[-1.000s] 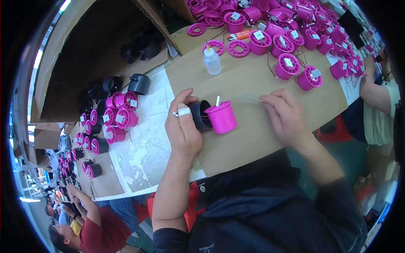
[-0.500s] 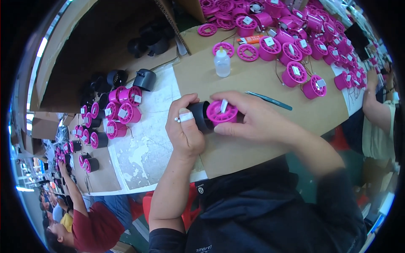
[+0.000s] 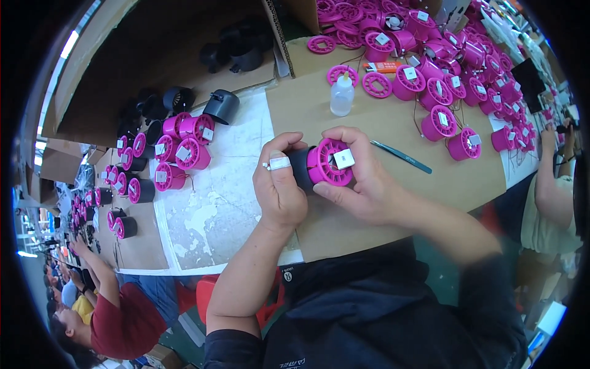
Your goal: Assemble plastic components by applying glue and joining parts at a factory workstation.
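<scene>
Over the near part of the table, my left hand (image 3: 279, 194) is wrapped round a black cylindrical housing (image 3: 301, 170). White tape circles its thumb, and a small white connector (image 3: 267, 166) sticks out beside it. A pink slotted round part (image 3: 321, 167) with a white square piece (image 3: 344, 159) on its face is gripped by the fingers and thumb of my right hand (image 3: 372, 184). The pink part meets the open end of the black housing; my fingers hide how far it sits inside. Beyond my hands stands a clear squeeze bottle (image 3: 342, 97), and dark tweezers (image 3: 402, 157) lie to the right.
Several pink units in black housings (image 3: 140, 190) stand at the left, near black shells (image 3: 222, 106) and a large cardboard box (image 3: 153, 74). A heap of pink parts (image 3: 424, 46) with thin wires fills the back right. Co-workers sit at both sides.
The pink part has turned so its slotted face and white piece show more fully. It is lined up closer with the black housing. The whole view has shifted slightly.
</scene>
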### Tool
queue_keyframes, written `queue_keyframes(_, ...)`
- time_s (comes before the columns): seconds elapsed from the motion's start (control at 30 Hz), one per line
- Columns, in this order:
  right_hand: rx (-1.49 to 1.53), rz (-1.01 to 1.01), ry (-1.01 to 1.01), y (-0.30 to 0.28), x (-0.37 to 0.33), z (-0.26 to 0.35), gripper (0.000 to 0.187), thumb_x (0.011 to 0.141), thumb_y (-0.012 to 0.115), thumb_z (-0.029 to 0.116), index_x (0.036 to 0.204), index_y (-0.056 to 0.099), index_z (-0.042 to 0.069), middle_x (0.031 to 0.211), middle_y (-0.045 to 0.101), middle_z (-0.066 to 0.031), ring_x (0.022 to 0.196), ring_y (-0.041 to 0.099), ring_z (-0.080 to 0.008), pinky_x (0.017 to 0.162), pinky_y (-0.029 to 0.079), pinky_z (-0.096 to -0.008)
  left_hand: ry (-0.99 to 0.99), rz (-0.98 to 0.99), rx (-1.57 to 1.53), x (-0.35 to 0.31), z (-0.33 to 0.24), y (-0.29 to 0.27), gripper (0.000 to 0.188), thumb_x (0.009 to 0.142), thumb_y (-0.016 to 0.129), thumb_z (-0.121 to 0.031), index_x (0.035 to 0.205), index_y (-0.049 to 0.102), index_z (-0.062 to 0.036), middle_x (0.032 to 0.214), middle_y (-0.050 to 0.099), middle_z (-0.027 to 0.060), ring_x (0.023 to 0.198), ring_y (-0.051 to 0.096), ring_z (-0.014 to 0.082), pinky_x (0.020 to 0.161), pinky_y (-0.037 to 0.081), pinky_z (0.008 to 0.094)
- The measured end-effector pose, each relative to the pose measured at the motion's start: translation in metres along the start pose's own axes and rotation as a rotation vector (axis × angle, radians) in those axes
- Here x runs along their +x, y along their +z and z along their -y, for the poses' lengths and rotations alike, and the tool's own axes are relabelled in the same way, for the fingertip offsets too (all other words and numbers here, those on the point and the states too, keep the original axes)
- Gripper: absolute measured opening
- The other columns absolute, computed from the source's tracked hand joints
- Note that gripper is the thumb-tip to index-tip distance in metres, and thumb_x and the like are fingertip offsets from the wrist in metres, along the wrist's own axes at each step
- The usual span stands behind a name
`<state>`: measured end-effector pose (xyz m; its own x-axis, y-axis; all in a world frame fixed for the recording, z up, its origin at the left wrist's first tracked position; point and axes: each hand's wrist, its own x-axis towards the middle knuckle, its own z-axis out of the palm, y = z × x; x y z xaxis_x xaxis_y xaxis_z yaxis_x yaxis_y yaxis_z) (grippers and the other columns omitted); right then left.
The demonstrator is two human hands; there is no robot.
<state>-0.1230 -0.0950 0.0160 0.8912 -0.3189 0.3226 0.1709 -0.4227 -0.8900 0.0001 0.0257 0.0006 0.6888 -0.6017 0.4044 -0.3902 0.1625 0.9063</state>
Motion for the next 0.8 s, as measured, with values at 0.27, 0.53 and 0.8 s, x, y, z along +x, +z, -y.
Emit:
queue_keyframes(0.27, 0.027, 0.004, -0.03, 0.006, 0.006, -0.006, 0.07, 0.091, 0.072, 0.01, 0.145, 0.029, -0.001, 0.129, 0.045, -0.0185, 0.111, 0.057, -0.0265, 0.097, 0.049, -0.0352, -0.033, -0.023, -0.058, 0.001, 0.001, 0.0, 0.041, 0.104, 0.029, -0.022, 0.122, 0.058, 0.0013, 0.106, 0.063, 0.016, 0.095, 0.058, 0.0233, 0.089, 0.046, 0.0338)
queue_keyframes(0.53, -0.064, -0.036, -0.083, 0.011, 0.014, 0.001, 0.065, 0.093, 0.071, 0.015, 0.141, 0.031, -0.003, 0.127, 0.044, -0.0203, 0.111, 0.055, -0.029, 0.096, 0.049, -0.037, -0.085, -0.056, -0.116, 0.002, 0.005, 0.001, 0.044, 0.105, 0.026, -0.026, 0.124, 0.057, 0.0006, 0.106, 0.062, 0.0156, 0.095, 0.057, 0.0231, 0.089, 0.045, 0.0333)
queue_keyframes(0.8, -0.173, -0.142, -0.124, 0.02, 0.011, -0.005, 0.062, 0.096, 0.067, 0.016, 0.142, 0.031, -0.004, 0.126, 0.047, -0.018, 0.107, 0.056, -0.0239, 0.094, 0.048, -0.0335, -0.109, -0.052, -0.056, 0.003, 0.006, 0.0, 0.045, 0.106, 0.026, -0.027, 0.124, 0.057, -0.0002, 0.106, 0.061, 0.0147, 0.094, 0.056, 0.022, 0.089, 0.045, 0.0333)
